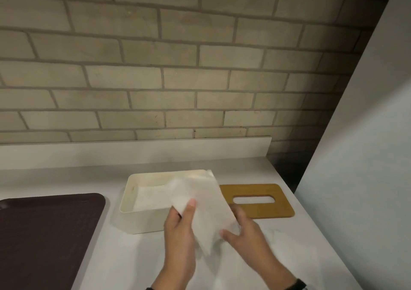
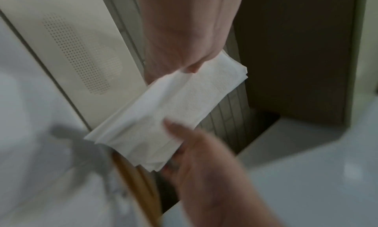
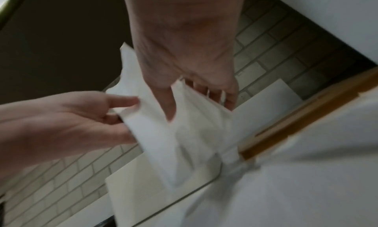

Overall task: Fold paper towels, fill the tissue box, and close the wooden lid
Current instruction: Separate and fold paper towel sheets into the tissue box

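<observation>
Both hands [image 1: 209, 227] pinch folded towel [image 1: 206, 209], hiding box's [image 1: 142, 220] right end.

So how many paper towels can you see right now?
2 that I can tell: a folded paper towel held by the left hand and right hand, and paper towel lying inside the open tissue box. More may be hidden there.
</observation>
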The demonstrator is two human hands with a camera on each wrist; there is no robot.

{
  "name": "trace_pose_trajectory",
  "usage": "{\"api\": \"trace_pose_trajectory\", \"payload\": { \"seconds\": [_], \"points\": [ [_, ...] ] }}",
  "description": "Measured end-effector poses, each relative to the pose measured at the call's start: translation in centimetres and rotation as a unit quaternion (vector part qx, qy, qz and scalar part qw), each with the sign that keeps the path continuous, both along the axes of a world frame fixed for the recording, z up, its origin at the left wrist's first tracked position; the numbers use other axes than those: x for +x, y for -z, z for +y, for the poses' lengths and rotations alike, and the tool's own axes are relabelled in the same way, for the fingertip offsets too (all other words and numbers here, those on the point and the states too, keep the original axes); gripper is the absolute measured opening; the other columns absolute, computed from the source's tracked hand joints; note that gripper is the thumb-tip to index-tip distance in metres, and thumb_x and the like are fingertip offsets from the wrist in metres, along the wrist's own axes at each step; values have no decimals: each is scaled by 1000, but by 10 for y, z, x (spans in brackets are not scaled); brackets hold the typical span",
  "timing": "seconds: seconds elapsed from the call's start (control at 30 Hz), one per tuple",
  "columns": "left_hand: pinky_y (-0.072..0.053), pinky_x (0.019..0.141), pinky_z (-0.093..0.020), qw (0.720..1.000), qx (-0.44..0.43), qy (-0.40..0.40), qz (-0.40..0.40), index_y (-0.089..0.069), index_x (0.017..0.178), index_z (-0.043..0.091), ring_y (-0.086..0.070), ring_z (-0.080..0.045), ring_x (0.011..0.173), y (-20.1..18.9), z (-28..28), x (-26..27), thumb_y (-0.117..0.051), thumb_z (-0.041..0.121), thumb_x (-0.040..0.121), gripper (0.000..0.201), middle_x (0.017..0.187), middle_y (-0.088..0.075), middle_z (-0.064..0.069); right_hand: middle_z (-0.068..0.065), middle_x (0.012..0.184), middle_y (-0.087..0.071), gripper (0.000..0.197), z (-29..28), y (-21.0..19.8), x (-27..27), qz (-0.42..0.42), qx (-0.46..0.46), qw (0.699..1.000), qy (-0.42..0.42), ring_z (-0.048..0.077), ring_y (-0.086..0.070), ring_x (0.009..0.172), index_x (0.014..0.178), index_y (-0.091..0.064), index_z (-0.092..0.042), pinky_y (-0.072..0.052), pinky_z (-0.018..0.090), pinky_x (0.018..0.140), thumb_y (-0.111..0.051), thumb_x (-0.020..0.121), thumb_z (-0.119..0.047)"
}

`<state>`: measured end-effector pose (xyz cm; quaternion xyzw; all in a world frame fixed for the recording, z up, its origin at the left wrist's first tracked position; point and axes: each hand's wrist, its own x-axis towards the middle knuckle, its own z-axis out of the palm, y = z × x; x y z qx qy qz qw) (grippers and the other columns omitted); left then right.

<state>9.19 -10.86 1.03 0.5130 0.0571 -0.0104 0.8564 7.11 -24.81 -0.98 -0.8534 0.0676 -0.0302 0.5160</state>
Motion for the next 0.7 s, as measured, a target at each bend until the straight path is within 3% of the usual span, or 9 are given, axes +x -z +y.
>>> {"api": "trace_pose_trajectory", "payload": {
  "seconds": [0.07,0.17,0.27,0.3,0.4,0.47,0.6,0.7],
  "points": [
    [-51,80,-34,999,-20,-32,-20,-67,105,16,-70,-16,96,-14,17,9,-53,12,95,18,103,-74,-1,-11,108,-63,42,-5,-16,10,24,-11,1000,13,10,-62,100,110,-48,-33,-50,17,75,-69,82,-11],
    [-55,74,-24,994,25,-100,-42,-63,111,17,-69,-7,93,-22,47,29,-58,4,91,24,100,-73,6,0,100,-68,42,-5,-47,34,-16,86,995,47,9,-65,86,114,-49,-25,-56,22,68,-67,83,-3],
    [-54,81,-39,980,136,-146,-17,-53,112,18,-65,-24,96,-20,75,52,-67,2,84,35,106,-67,-4,3,97,-63,42,4,-68,71,-41,78,994,61,11,-61,79,119,-44,-25,-45,16,55,-63,87,-7],
    [-53,78,-38,969,194,-155,-10,-50,114,17,-63,-27,93,-19,83,60,-69,2,82,40,106,-65,-8,4,96,-61,43,9,-68,85,-37,53,996,55,11,-59,77,121,-42,-24,-43,15,54,-62,88,-7],
    [-41,61,-27,917,379,-127,2,-44,127,13,-61,-31,90,-14,96,78,-66,-1,82,52,102,-64,-15,3,87,-56,46,27,-56,121,-26,-64,997,27,10,-53,69,128,-40,-17,-38,8,47,-57,88,-4],
    [-38,65,-25,874,479,-74,10,-39,135,13,-61,-33,95,-9,98,88,-59,-5,82,59,105,-65,-17,3,86,-54,50,39,-45,136,2,-143,990,2,13,-53,72,133,-38,-15,-40,12,50,-51,87,0],
    [-41,66,-28,772,634,31,7,-28,144,13,-61,-28,93,5,102,103,-45,-8,83,66,102,-63,-13,13,100,-62,61,52,-30,146,35,-272,961,-27,27,-62,88,141,-28,-14,-51,31,71,-40,86,8],
    [-47,77,-34,727,683,64,-6,-30,142,10,-61,-31,103,6,105,110,-37,-10,84,62,114,-62,-16,16,104,-62,67,57,-24,147,55,-331,940,-56,26,-61,83,146,-18,-15,-48,30,67,-38,86,8]
  ]
}}
